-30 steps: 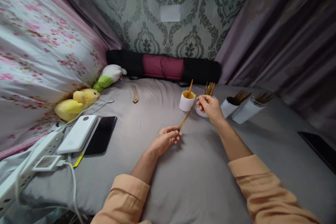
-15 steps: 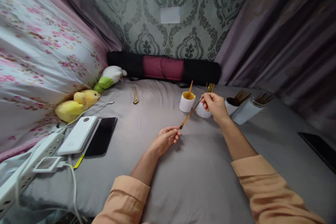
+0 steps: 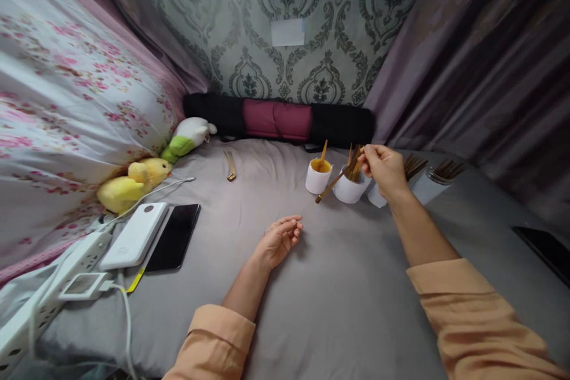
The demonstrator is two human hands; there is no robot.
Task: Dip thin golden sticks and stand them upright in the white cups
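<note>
My right hand (image 3: pixel 385 169) is closed on the upper end of a thin gold stick (image 3: pixel 332 186), whose lower end slants down-left over the grey sheet. That hand hovers over a white cup (image 3: pixel 350 191) holding several gold sticks. Left of it stands a white cup of yellow paste (image 3: pixel 317 176) with a stick in it. My left hand (image 3: pixel 278 240) rests on the sheet, fingers loosely curled and apart, holding nothing. Two more white cups (image 3: pixel 425 187) with dark sticks lie behind my right hand.
A gold clip-like piece (image 3: pixel 230 165) lies on the grey bed sheet (image 3: pixel 338 303). At the left are a black phone (image 3: pixel 173 237), a white power bank (image 3: pixel 133 236), a power strip (image 3: pixel 48 285) with cables, and plush toys (image 3: pixel 133 181). Another dark phone (image 3: pixel 543 246) sits far right. A black-and-maroon bolster (image 3: pixel 278 119) lines the wall.
My left hand has let go of the stick's lower end and settled on the sheet. My right hand has carried the stick up and to the right, over the cup of sticks.
</note>
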